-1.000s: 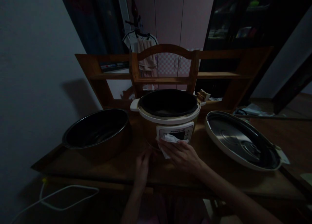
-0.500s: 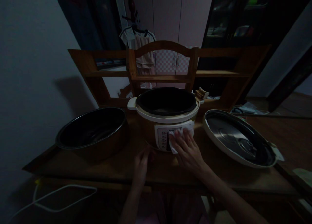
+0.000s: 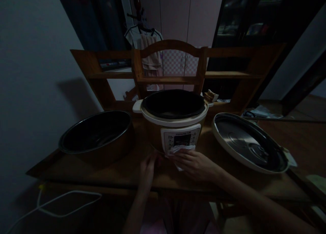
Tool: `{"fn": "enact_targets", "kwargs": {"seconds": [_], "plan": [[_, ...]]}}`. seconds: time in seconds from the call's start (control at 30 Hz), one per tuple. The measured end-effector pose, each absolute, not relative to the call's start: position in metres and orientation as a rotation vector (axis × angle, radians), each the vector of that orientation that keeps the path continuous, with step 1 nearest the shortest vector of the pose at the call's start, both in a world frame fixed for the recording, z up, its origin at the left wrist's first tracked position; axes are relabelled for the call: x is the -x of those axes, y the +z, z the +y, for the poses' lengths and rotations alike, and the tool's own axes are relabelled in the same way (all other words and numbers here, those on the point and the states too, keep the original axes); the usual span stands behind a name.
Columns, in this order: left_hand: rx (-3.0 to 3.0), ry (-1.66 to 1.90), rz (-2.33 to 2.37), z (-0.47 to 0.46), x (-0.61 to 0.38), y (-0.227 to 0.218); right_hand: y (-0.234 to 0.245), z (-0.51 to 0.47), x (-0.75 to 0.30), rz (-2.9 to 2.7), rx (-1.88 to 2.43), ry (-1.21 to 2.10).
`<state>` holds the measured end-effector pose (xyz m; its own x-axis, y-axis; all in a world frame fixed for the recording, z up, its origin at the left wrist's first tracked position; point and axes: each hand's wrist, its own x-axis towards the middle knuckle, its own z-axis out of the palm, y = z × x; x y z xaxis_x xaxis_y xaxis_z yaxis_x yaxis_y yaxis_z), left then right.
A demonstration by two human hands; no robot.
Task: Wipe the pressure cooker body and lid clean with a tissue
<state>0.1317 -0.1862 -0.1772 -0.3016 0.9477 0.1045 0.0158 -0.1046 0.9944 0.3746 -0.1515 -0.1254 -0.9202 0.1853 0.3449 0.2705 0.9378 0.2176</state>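
Note:
An open electric cooker point(image 3: 175, 123) stands at the middle of the wooden table point(image 3: 107, 171), its white control panel facing me. My right hand point(image 3: 195, 164) presses a white cloth point(image 3: 181, 150) against the lower part of that panel, fingers closed over it. My left hand point(image 3: 148, 166) rests with its fingers against the cooker's lower left base. The scene is dim.
A dark inner pot point(image 3: 95, 133) sits on the table to the left. The cooker lid point(image 3: 248, 142) lies upside down to the right. A wooden shelf unit point(image 3: 173, 76) stands behind. A white cable point(image 3: 58, 201) hangs at the table's front left.
My right hand with the cloth has slid from the panel's right side down and left to its lower edge. The left hand has stayed by the base.

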Motion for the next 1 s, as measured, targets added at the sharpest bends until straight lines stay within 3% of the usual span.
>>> {"fn": "enact_targets", "kwargs": {"seconds": [0.37,0.43,0.5,0.57,0.67,1.0], "plan": [[-1.147,1.518,1.348,-0.187,-0.133,-0.176,-0.128,-0.164,-0.421,-2.816,0.445,-0.153],[-1.143,1.519,1.345,-0.187,-0.133,-0.175,-0.123,-0.175,-0.424,-2.758,0.502,0.092],[-1.140,1.519,1.344,-0.187,-0.133,-0.175,-0.119,-0.190,-0.421,-2.509,0.623,0.543],[-1.137,1.518,1.345,-0.187,-0.133,-0.176,-0.115,-0.205,-0.412,-1.997,0.718,1.036],[-1.122,1.524,1.362,-0.187,-0.132,-0.177,-0.107,-0.222,-0.391,-1.383,0.707,1.414],[-1.090,1.473,1.410,-0.193,-0.133,-0.166,-0.092,-0.252,-0.348,-1.369,0.574,1.442]]}}
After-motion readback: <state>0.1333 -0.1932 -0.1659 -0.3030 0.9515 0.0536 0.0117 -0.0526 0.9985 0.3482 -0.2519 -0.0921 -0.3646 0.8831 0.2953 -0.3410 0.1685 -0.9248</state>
